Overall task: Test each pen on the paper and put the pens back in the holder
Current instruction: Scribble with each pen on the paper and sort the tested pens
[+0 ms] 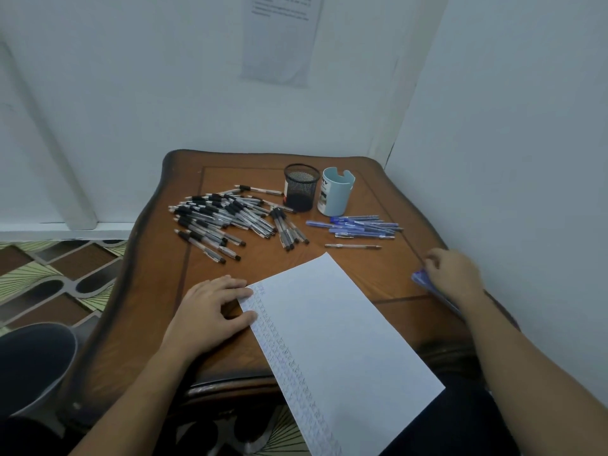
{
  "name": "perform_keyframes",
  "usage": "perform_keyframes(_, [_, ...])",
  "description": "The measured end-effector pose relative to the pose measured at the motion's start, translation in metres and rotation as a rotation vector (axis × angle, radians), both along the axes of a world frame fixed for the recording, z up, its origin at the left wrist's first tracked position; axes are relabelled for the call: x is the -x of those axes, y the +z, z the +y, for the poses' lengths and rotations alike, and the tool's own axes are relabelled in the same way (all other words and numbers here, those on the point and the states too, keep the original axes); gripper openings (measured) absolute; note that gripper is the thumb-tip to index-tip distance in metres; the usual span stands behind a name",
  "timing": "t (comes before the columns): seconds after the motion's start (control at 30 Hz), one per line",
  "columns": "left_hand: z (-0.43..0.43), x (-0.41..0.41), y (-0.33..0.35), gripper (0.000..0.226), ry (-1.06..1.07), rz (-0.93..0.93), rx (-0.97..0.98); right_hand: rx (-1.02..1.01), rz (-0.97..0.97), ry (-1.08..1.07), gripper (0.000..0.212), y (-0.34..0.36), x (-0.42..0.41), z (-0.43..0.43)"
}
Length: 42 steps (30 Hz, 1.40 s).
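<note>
Where your left hand [210,311] rests: flat, fingers straight, on the paper [339,340] at its left edge.
Paper axis: far-left to near-right, overhanging the bench [148,274].
Your right hand [455,274]: curled round a blue pen bundle [419,278], same axis, at the right edge.

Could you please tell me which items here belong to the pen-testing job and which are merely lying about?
Job: paper, black-grip pens, blue pens, mesh holder, pale blue holder.
Lying about: sheet on the wall, patterned floor.
</note>
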<state>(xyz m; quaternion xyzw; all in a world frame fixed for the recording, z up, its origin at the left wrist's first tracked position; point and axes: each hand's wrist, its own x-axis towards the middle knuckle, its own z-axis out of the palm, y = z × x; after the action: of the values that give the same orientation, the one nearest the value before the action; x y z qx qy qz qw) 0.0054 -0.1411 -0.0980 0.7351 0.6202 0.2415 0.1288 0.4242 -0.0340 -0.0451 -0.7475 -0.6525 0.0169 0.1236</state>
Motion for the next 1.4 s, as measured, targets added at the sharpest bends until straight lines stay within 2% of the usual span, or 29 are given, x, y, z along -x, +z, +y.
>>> perform_keyframes(0.07, [0.000,0.000,0.000,0.074,-0.003,-0.001,0.007,-0.042,-0.057,0.082,0.027,0.001,0.032,0.012])
perform_keyframes(0.17, [0.000,0.000,-0.001,0.075,0.003,0.007,0.022,0.025,-0.014,0.206,0.033,-0.001,0.082,0.030])
perform_keyframes(0.3, [0.001,0.002,-0.003,0.094,-0.003,-0.009,0.027,0.065,-0.048,0.212,0.026,-0.009,0.109,0.046])
perform_keyframes(0.4, [0.002,0.003,-0.003,0.084,0.000,0.005,0.037,0.024,-0.139,0.213,0.019,-0.008,0.115,0.046])
perform_keyframes(0.47, [0.003,0.003,-0.004,0.075,0.000,0.011,0.035,-0.042,-0.104,0.220,0.016,-0.003,0.119,0.041])
perform_keyframes(0.53, [0.002,0.003,-0.004,0.073,-0.004,0.005,0.035,-0.105,0.105,0.199,0.011,0.005,0.128,0.031])
perform_keyframes(0.63, [0.002,0.003,-0.004,0.071,-0.004,-0.003,0.031,-0.211,0.581,0.147,0.014,0.016,0.156,0.007])
perform_keyframes(0.73, [0.001,0.002,-0.004,0.071,0.001,0.009,0.040,-0.086,1.078,0.197,0.023,0.014,0.191,-0.016])
perform_keyframes(0.8, [0.001,0.002,-0.004,0.070,0.004,0.005,0.037,0.080,1.244,0.306,0.021,0.005,0.212,-0.026])
perform_keyframes(0.87, [0.000,0.001,-0.002,0.070,0.002,0.003,0.034,0.228,1.268,0.373,0.019,-0.004,0.228,-0.033])
perform_keyframes(0.93, [0.000,0.001,-0.003,0.069,0.005,0.005,0.032,0.290,1.247,0.390,0.012,-0.012,0.239,-0.037])
perform_keyframes(1.1, [0.001,0.001,-0.003,0.067,0.008,0.019,0.021,0.141,1.104,0.317,0.038,-0.030,0.247,-0.042])
perform_keyframes(1.4, [0.000,0.001,-0.003,0.070,0.010,0.014,0.024,0.151,1.057,0.396,0.038,-0.038,0.250,-0.043])
